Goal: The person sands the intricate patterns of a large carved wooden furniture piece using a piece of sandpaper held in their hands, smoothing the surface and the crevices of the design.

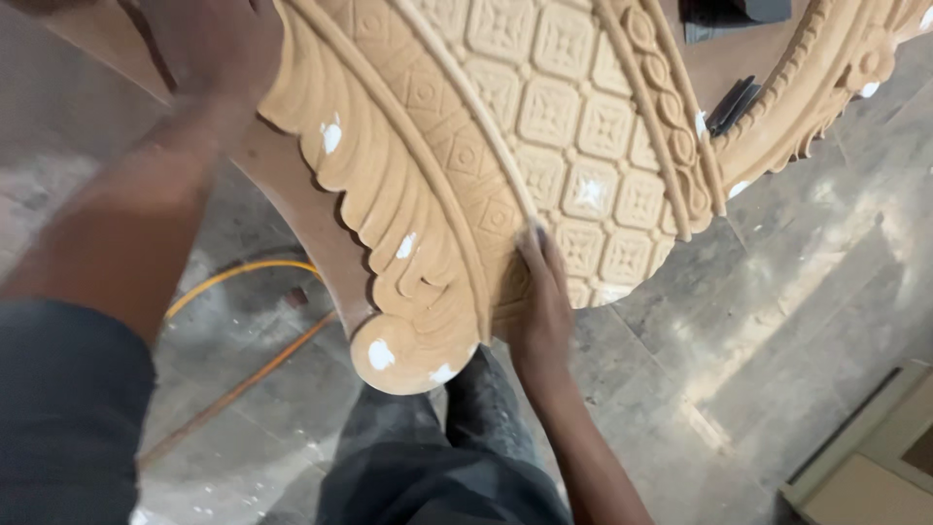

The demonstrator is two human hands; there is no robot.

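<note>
The carved wooden panel [544,126], held up over the concrete floor [777,321], looks stiff, heavy, with chip-prone relief. The left hand [209,49] lies flat on its upper rim; the right hand [539,301] presses flat fingers against the lower carving, grasping nothing.

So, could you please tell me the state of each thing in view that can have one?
carved wooden panel: raised off the floor, dotted with white filler patches.
left hand: laid on the panel's upper left edge.
right hand: fingertips pressed against the carved lattice near the lower edge.
yellow cable: lying slack on the floor.
wooden stick: lying flat on the floor.
</note>
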